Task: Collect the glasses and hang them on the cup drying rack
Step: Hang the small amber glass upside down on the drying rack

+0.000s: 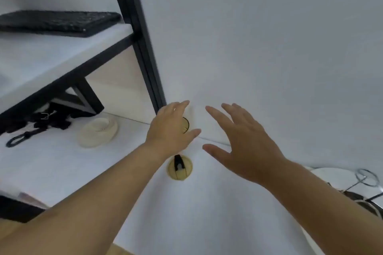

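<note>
A cream bowl (97, 132) sits on the white table (62, 163) toward its left side. The left hand (170, 128) and right hand (244, 143) hover near the back edge — fingers spread, grasping nothing. The wire rack (366, 184) shows at the right edge; no glasses are recognisable.

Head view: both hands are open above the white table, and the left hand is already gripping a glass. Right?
Not quite. In the head view the left hand grips nothing; its fingers are spread, like the right hand, both above the white table. A yellowish glass stands untouched below the left wrist.
</note>
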`<state>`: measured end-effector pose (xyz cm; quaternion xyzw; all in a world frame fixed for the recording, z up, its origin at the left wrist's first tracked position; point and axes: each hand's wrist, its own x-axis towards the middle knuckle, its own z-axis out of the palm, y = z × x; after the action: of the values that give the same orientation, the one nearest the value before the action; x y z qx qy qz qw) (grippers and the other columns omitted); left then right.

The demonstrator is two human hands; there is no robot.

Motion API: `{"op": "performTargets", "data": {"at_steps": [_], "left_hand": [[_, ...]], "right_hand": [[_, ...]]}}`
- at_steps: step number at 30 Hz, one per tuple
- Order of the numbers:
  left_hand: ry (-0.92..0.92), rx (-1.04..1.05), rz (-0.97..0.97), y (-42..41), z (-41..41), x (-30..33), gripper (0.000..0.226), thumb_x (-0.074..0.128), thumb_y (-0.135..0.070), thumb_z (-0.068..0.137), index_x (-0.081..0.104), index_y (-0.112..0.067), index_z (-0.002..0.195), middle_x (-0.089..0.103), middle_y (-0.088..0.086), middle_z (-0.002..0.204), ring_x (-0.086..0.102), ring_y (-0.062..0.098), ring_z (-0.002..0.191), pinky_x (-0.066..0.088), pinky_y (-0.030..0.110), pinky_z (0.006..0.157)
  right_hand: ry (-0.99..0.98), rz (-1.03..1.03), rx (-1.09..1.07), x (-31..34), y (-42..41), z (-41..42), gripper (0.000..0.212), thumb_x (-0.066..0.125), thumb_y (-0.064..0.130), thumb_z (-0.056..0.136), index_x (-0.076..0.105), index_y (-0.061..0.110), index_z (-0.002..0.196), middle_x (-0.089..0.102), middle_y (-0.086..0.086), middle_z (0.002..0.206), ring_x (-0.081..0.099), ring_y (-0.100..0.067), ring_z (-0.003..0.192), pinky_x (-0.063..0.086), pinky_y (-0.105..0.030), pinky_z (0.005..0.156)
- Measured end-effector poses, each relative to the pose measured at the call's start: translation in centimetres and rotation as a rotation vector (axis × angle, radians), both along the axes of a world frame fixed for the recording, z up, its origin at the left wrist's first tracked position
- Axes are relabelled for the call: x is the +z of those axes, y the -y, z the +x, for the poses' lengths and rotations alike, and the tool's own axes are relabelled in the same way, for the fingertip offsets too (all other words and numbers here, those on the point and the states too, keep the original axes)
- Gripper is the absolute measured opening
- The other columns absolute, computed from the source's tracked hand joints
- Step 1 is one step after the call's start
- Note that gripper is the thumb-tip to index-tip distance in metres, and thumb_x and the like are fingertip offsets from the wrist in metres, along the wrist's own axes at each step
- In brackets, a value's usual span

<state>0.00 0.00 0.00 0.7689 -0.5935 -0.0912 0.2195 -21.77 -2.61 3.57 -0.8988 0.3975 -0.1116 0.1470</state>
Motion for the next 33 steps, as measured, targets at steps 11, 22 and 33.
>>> {"op": "performTargets", "data": {"at_steps": [11, 22, 33], "left_hand": [[0.038, 0.120, 0.010, 1.7, 3.0, -7.1, 0.095, 0.072, -0.066, 0.078, 0.028, -0.035, 0.156, 0.033, -0.002, 0.161, 0.024, 0.024, 0.151, 0.038, 0.052, 0.115], [-0.132, 0.160, -0.022, 3.1, 3.6, -8.4, 0.075, 0.085, -0.047, 0.077, 0.043, -0.037, 0.138, 0.048, -0.004, 0.137, 0.060, 0.019, 0.107, 0.054, 0.039, 0.088], [-0.277, 0.047, -0.226, 1.6, -2.2, 0.0, 0.076, 0.088, -0.054, 0.070, 0.044, -0.048, 0.133, 0.048, -0.020, 0.136, 0.057, 0.008, 0.117, 0.052, 0.036, 0.093]], "right_hand": [[0.010, 0.077, -0.041, -6.8, 1.3, 0.6, 0.085, 0.052, 0.068, 0.097, 0.006, 0.047, 0.165, 0.013, 0.002, 0.177, 0.001, -0.020, 0.164, 0.018, -0.043, 0.128], [0.059, 0.163, -0.078, -7.3, 1.8, 0.8, 0.086, 0.053, 0.069, 0.096, 0.004, 0.049, 0.165, 0.011, 0.005, 0.177, 0.000, -0.017, 0.164, 0.024, -0.046, 0.128], [0.646, 0.534, -0.376, -2.3, -0.2, -2.2, 0.068, 0.059, 0.062, 0.096, 0.034, 0.050, 0.158, 0.041, 0.017, 0.159, 0.036, -0.005, 0.148, 0.031, -0.029, 0.115]]}}
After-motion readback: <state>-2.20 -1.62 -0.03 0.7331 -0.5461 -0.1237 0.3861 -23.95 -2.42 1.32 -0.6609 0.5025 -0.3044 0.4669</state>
